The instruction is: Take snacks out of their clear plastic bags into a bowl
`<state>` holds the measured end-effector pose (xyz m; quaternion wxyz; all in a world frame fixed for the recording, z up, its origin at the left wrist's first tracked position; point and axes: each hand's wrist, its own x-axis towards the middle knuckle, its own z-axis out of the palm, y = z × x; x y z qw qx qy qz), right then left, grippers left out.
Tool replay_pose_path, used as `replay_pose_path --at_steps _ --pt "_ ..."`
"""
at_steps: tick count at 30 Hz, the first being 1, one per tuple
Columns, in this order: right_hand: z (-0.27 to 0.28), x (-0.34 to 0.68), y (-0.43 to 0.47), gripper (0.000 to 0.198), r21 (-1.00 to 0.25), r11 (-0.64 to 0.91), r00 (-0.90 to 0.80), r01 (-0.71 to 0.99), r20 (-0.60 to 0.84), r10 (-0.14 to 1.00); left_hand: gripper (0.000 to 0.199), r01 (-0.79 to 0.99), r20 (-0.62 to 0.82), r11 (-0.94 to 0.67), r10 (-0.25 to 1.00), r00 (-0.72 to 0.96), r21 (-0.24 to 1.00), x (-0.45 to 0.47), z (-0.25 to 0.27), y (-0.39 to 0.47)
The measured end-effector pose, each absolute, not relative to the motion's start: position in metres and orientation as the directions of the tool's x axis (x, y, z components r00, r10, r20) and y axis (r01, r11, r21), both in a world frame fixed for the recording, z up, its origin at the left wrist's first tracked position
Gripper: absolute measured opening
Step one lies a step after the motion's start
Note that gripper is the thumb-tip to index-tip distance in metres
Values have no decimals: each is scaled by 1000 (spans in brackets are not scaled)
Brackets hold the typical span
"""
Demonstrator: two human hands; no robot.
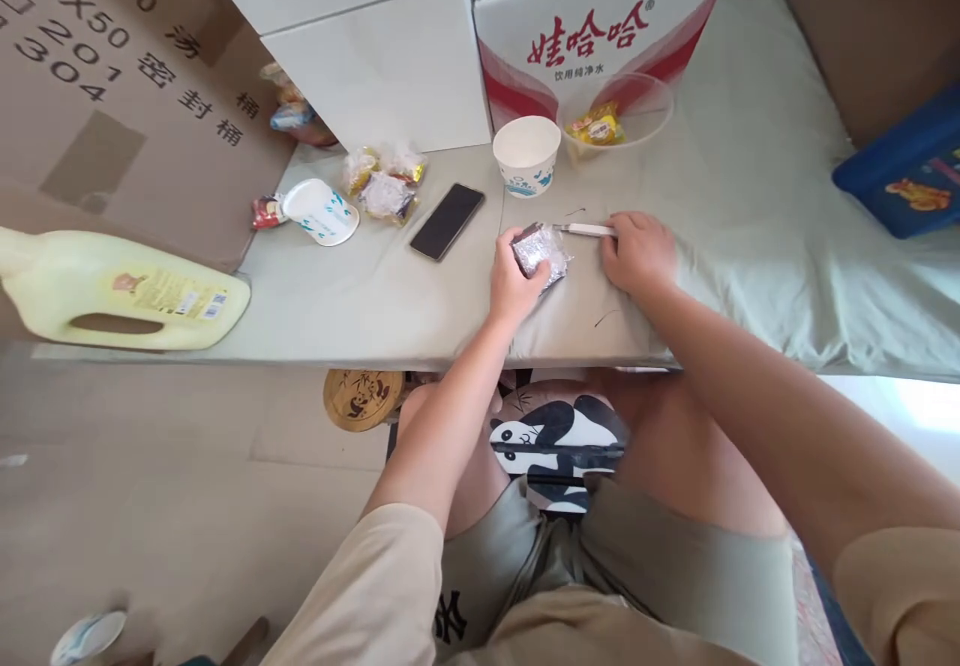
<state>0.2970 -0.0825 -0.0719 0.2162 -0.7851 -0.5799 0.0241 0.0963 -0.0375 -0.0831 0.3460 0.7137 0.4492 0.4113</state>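
Note:
My left hand point(511, 281) is wrapped round a small foil-covered block point(541, 251), silver on top with a dark side, low over the cloth-covered table. The thumb presses on its near side. My right hand point(641, 251) grips a slim white-handled knife point(591, 230). Its thin metal tip points left and reaches the block's upper right edge; whether it cuts into the foil I cannot tell. Behind the block stands a white paper cup point(527, 156) with a blue print. A dark phone point(448, 221) lies to the left of my left hand.
A clear plastic bowl point(630, 138) holds a yellow packet point(598, 126). Several wrapped pieces point(386, 191) and a tipped paper cup point(321, 211) lie left. A pale yellow jug point(135, 291) rests at the front left edge. Boxes point(600, 31) line the back; a blue container point(900, 171) stands right.

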Motion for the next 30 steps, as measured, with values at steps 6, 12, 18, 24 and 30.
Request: replay_pose_path --at_steps 6,12,18,24,30 --pt "-68 299 -87 26 -541 -236 442 807 289 849 63 398 271 -371 919 285 839 99 -82 -37" --pt "-33 256 -127 39 -847 -191 546 496 133 827 57 352 204 -367 884 421 861 91 -78 -29" --pt "-27 232 -130 45 -861 -160 403 482 56 914 60 256 166 -311 870 464 915 82 -81 -25" --pt "-33 229 -119 35 -773 -172 333 611 54 941 59 208 161 -260 903 398 943 83 -77 -22" --pt "-40 230 -123 32 -672 -125 273 730 119 955 58 196 250 -307 930 268 931 79 -86 -8"
